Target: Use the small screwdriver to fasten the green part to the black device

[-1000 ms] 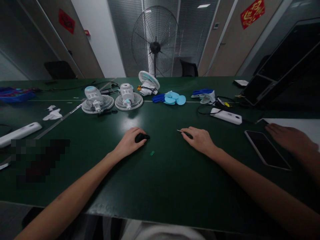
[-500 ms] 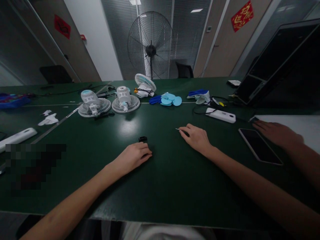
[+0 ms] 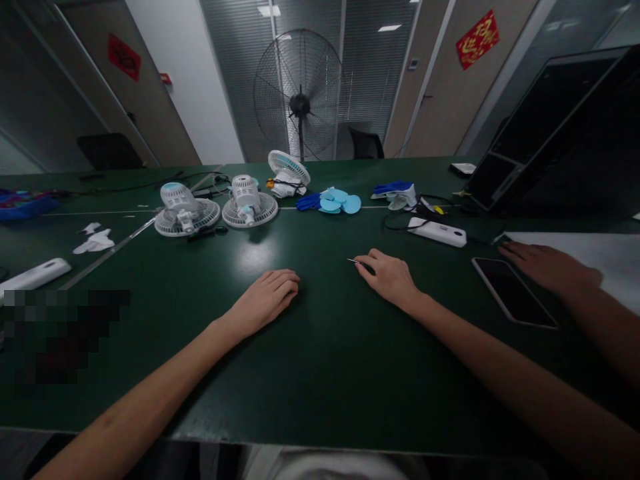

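Note:
My left hand [image 3: 267, 297] lies palm down on the green table [image 3: 325, 373], fingers stretched forward and close together; nothing shows in them. The small black part seen earlier is out of sight where the fingertips rest. My right hand [image 3: 393, 277] is closed on a thin dark screwdriver [image 3: 361, 265], its metal tip pointing left just above the tabletop. The two hands lie about a hand's width apart.
Three small white desk fans [image 3: 187, 208] [image 3: 249, 200] [image 3: 289, 175] and blue fan blades [image 3: 340, 200] lie at the back. A white power bank [image 3: 437, 232] and a phone [image 3: 513, 291] lie right, beside another person's hand [image 3: 547, 267]. A monitor [image 3: 555, 127] stands far right.
My left hand let go of the small black part, drew back, then slid forward over it. The right hand with the screwdriver stayed almost still.

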A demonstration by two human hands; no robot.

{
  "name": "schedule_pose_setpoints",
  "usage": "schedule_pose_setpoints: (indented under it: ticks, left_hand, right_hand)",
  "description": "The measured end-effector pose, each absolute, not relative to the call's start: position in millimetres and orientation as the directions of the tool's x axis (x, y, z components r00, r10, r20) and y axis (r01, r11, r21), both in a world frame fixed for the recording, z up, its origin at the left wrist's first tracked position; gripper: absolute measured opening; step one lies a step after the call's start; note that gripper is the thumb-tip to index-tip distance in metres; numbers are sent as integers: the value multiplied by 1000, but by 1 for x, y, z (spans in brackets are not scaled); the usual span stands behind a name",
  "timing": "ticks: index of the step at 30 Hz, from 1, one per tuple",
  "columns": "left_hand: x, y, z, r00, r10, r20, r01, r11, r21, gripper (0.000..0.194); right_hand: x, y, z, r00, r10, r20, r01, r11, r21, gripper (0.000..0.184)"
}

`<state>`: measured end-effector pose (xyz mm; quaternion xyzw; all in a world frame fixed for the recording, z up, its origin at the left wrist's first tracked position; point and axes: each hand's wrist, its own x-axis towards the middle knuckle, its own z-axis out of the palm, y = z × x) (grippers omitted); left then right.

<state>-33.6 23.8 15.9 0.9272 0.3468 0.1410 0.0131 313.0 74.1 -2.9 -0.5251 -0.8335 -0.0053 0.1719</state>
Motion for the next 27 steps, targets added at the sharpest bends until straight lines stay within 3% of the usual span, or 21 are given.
schedule_pose_setpoints:
  ticks: [6,12,21,27]
  left_hand:
    - [-95,50,10,639,743,200,715,-669,201,31]
    - [-204,87,-5,231,938,259,914,-300,274,38]
    - [-217,89,0,24,938,347,955,-124,268,38]
    - [-218,81,11,-155,888,433,938,-5,346,36]
  right_hand:
    - [312,74,-1,-387,877,284,884,440,-155,38]
    - [313,74,-3,-384,876,291,883,441,-161,38]
    - [313,75,-3,-385,879,282,884,439,-163,39]
    - [315,76,-3,-392,881,264,877,445,-182,41]
